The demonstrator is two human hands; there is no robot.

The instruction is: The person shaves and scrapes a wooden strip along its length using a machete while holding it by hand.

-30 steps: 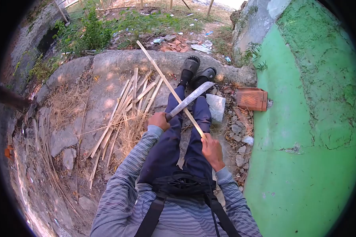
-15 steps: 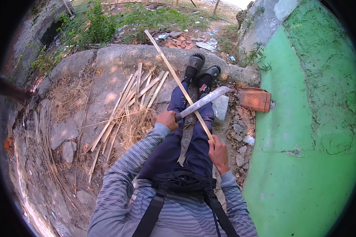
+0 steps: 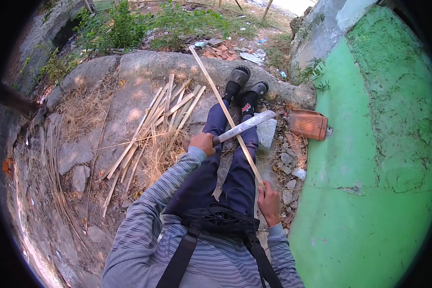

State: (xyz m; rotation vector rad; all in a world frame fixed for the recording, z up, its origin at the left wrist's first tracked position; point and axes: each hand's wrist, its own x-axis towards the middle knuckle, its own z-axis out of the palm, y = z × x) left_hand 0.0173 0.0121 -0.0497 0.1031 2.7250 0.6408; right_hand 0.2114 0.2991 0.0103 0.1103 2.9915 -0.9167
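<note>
My left hand [image 3: 203, 144] is closed round the handle of a machete [image 3: 257, 121], whose long grey blade points up to the right. Pinched at its near end by my right hand [image 3: 270, 204] is a long pale bamboo strip [image 3: 208, 77]. The strip slants away over my legs toward the stone ledge. Blade and strip cross above my shins, with the blade on top at the crossing. On the ground to the left lies a loose pile of similar strips [image 3: 151, 117], with thin curly shavings [image 3: 161, 156] beside it.
A green wall [image 3: 350, 153] rises close on the right. Near its foot are an orange brick [image 3: 308, 124], a pale block [image 3: 267, 133] and rubble [image 3: 287, 165]. Beyond my shoes [image 3: 237, 79] runs a low stone ledge [image 3: 153, 65], with plants and litter behind it.
My right hand has drawn back toward my body, and the bamboo strip has slid with it under the machete blade. My left hand has stayed nearly in place.
</note>
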